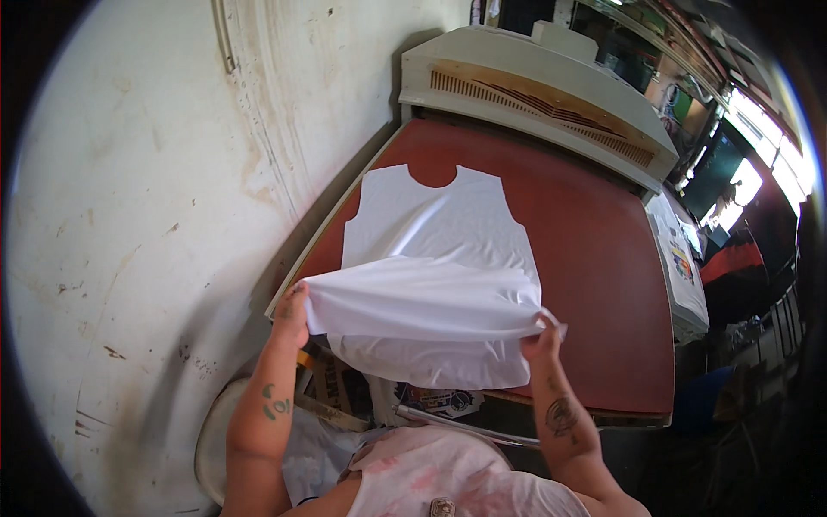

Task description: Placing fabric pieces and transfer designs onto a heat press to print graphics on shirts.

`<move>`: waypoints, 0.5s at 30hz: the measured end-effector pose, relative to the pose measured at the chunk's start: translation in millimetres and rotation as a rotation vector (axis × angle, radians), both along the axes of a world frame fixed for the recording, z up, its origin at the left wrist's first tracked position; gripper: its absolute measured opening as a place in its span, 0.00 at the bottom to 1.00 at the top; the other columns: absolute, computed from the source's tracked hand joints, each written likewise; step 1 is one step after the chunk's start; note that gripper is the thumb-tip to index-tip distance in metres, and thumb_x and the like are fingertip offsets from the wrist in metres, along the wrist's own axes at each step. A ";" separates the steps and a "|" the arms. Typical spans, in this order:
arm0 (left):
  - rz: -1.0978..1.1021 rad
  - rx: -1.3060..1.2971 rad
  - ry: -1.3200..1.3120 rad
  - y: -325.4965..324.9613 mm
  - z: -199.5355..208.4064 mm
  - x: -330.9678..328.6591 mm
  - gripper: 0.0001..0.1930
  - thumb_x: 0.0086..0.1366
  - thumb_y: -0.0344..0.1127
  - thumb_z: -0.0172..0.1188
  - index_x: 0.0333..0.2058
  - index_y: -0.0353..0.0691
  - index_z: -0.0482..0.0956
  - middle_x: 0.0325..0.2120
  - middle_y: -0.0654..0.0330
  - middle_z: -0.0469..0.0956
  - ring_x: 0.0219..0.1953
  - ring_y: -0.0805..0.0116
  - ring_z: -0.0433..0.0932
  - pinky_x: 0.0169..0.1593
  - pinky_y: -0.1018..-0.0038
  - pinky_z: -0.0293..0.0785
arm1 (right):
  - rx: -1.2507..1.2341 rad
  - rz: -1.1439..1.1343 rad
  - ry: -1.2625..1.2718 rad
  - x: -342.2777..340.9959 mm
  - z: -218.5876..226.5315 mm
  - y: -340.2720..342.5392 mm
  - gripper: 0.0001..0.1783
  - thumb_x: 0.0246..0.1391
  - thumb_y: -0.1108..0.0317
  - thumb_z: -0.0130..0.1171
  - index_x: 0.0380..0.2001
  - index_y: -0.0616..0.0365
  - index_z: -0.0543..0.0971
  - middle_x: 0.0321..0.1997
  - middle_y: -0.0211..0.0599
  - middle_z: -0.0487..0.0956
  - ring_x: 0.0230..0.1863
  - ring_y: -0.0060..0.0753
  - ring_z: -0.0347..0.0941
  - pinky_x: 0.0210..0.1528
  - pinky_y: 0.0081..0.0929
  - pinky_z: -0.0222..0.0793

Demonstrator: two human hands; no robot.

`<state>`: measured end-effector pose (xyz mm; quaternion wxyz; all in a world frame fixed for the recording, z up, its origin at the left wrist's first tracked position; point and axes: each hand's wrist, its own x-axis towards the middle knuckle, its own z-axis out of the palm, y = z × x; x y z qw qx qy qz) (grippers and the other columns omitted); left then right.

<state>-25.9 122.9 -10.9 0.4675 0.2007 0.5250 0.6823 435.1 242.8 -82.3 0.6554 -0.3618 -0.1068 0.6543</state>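
Pale, stained wall [129, 215] fills the left side of the room. Beside it is a big red worktop [594, 284]. At the far end of the worktop sits a long cream machine [517, 62] with thin slots along its front. White cloth [439, 228], cut like a shirt with no sleeves, lies on the worktop, left of its middle. The round neck is at the far end, and the bottom hangs over the near edge. The long way of the cloth runs straight out from the person, toward the machine. Across its lower half goes a loose white band [422, 297], pulled out from side to side and held up a bit. I cannot tell if the band is part of the cloth below or a second piece. To the right of the worktop is a pile of white shirts [685, 267], smaller than the cloth. Both hands are at the ends of the band. The left hand [291, 314] has its grip closed on the left end, near the worktop's left side. The right hand [539, 339] has its grip pinched on the right end, with a small tip of cloth poking out past it. So the flat part and the neck lie ahead of both grips and between them, and neither hand is clearly nearer to the neck.
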 end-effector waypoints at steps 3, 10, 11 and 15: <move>0.008 0.012 0.040 38.2 -14.6 -36.0 0.16 0.66 0.41 0.50 0.44 0.35 0.72 0.41 0.54 0.74 0.44 0.61 0.74 0.50 0.63 0.69 | 0.083 0.023 -0.034 42.9 22.0 54.3 0.18 0.43 0.74 0.57 0.41 0.52 0.71 0.38 0.31 0.72 0.43 0.34 0.69 0.49 0.41 0.67; 0.020 0.488 0.172 68.2 144.6 -24.2 0.15 0.66 0.41 0.50 0.43 0.34 0.73 0.42 0.55 0.76 0.46 0.64 0.73 0.52 0.66 0.67 | 0.562 0.129 -0.334 73.1 206.6 97.9 0.17 0.51 0.76 0.56 0.46 0.63 0.73 0.37 0.36 0.76 0.40 0.32 0.72 0.45 0.28 0.69; 0.069 0.574 0.139 58.3 164.6 -20.8 0.11 0.66 0.37 0.51 0.42 0.36 0.74 0.41 0.57 0.77 0.45 0.66 0.74 0.51 0.68 0.68 | 0.634 0.146 -0.326 78.4 230.5 90.6 0.16 0.50 0.75 0.57 0.44 0.62 0.74 0.37 0.36 0.76 0.40 0.32 0.72 0.44 0.28 0.69; 0.151 0.731 0.200 4.1 229.5 16.7 0.11 0.66 0.32 0.50 0.46 0.38 0.70 0.38 0.61 0.75 0.43 0.69 0.74 0.51 0.69 0.68 | 0.778 0.188 -0.315 122.0 292.4 56.3 0.18 0.50 0.76 0.56 0.46 0.62 0.73 0.39 0.38 0.77 0.42 0.33 0.73 0.47 0.29 0.70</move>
